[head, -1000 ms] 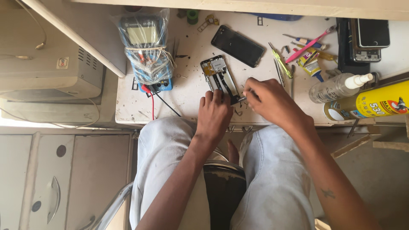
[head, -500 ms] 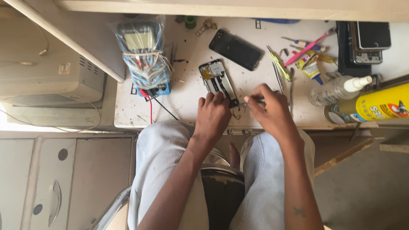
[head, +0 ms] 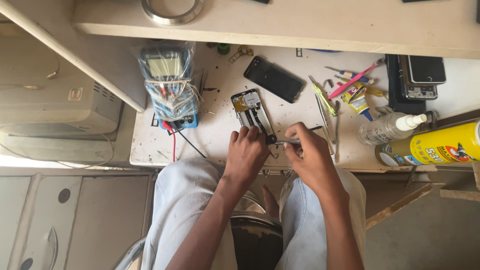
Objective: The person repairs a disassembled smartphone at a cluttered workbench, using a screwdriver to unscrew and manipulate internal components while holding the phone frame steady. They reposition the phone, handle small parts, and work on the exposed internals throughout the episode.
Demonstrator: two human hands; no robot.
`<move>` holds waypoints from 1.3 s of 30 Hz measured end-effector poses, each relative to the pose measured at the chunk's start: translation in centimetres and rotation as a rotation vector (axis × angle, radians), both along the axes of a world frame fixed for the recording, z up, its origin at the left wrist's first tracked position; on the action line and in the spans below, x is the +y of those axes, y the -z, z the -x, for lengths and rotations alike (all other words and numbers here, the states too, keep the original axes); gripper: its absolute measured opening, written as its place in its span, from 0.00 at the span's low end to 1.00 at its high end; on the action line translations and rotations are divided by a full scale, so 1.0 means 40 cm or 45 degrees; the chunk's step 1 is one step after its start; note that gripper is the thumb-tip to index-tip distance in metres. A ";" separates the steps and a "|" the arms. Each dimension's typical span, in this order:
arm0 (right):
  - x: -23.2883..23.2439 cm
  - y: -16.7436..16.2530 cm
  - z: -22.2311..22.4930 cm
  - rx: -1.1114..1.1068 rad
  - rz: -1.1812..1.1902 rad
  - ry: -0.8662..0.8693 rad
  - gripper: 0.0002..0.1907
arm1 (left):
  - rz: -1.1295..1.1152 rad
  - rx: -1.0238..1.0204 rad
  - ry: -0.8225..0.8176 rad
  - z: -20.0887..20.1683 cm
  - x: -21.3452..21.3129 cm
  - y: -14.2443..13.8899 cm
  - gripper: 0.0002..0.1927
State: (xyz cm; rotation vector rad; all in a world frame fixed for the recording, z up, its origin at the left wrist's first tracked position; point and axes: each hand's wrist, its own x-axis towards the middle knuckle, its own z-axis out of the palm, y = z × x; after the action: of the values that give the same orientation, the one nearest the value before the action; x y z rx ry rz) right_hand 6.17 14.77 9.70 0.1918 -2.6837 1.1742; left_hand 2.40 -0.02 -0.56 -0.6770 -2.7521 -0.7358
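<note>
We see a white, scuffed workbench [head: 150, 150] under a pale shelf [head: 310, 25]. On the bench lie an opened phone frame [head: 252, 114], a black phone [head: 274, 79] just beyond it, and a plastic-wrapped multimeter [head: 167, 82] to the left with red and black leads. To the right lie a pink-handled tool [head: 356, 79], tweezers [head: 324, 125], a clear squeeze bottle [head: 387, 129] and a yellow can [head: 435, 146] on its side. A metal ring [head: 172, 12] rests on the shelf.

On the bench [head: 210, 135] lie one opened phone frame [head: 252, 115], one dark phone [head: 274, 79], one wrapped multimeter [head: 169, 85], one yellow can [head: 440, 145], one clear bottle [head: 387, 129] and one pink toothbrush [head: 356, 78]. Two hands work there: left hand [head: 246, 156], right hand [head: 314, 161].
</note>
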 end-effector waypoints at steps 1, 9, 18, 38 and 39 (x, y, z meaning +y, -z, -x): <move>-0.001 0.000 -0.003 -0.095 -0.062 0.070 0.11 | 0.005 -0.007 0.003 -0.001 -0.002 0.001 0.04; -0.030 0.010 0.011 0.063 -0.283 0.089 0.11 | -0.012 0.035 0.038 0.005 -0.007 0.002 0.04; -0.064 0.004 0.020 -0.083 -0.332 0.095 0.11 | -0.029 0.038 0.058 0.005 -0.005 -0.002 0.03; -0.077 0.009 0.046 -0.387 -0.610 0.242 0.11 | 0.000 0.064 0.113 0.012 -0.012 0.001 0.03; -0.080 0.007 0.047 -0.375 -0.610 0.227 0.09 | 0.010 0.067 0.126 0.012 -0.013 0.000 0.03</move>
State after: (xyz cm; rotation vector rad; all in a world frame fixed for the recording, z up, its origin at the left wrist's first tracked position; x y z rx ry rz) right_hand 4.29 11.56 9.41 -0.1625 -3.1208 0.5273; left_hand 1.90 -0.53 -0.55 -0.8274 -2.6913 -0.7165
